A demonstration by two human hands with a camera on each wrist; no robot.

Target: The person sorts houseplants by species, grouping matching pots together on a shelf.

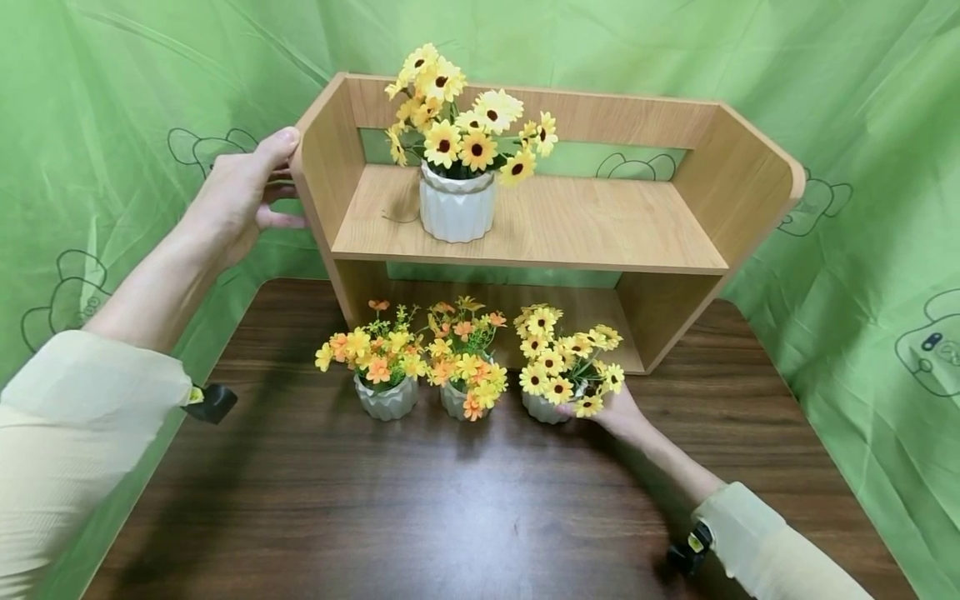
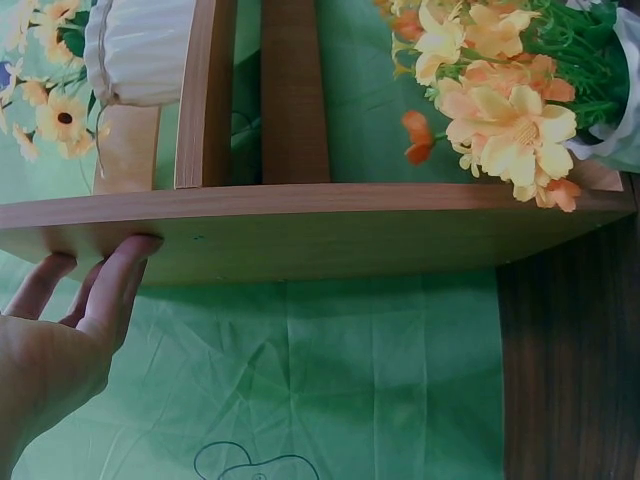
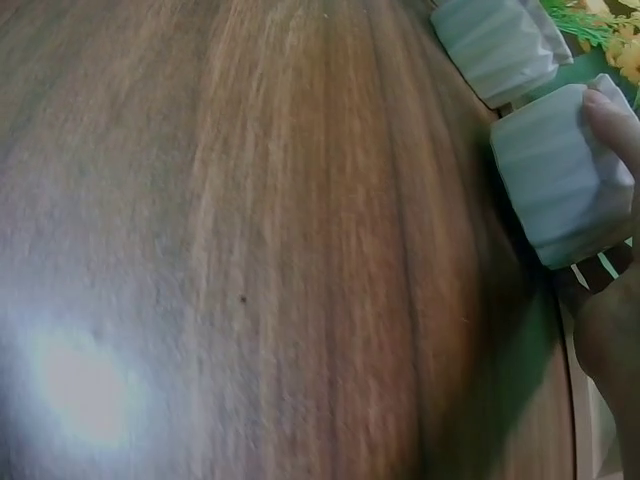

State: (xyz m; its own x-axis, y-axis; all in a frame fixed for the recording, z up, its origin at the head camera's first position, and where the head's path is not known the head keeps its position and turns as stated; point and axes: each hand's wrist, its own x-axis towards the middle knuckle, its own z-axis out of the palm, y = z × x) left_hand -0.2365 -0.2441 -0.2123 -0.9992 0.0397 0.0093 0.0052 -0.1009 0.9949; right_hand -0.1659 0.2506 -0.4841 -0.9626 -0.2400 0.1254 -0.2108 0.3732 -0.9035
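Green cloth [image 1: 637, 42] printed with cartoon outlines hung behind a dark wooden table [image 1: 375, 517]. Thumb and fingers of the right hand [image 1: 618, 412] pinched a white flowerpot [image 3: 558, 178] of yellow blooms [image 1: 551, 361], at the right end of a row of three before the wooden shelf [image 1: 600, 217]. Spread fingers of the left hand [image 1: 234, 196] pressed the shelf's left side. Beside the pot stood the middle plant [image 1: 467, 365] and left plant [image 1: 378, 370], both orange and yellow; another yellow-flowered plant [image 1: 477, 150] occupied the upper level

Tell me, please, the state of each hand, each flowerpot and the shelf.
Shelf: standing on the table.
Upper pot: upright on the shelf.
Left pot: upright on the table.
Middle pot: upright on the table.
Right pot: held; whether lifted, unclear.
Left hand: touching the shelf.
Right hand: holding the right pot.
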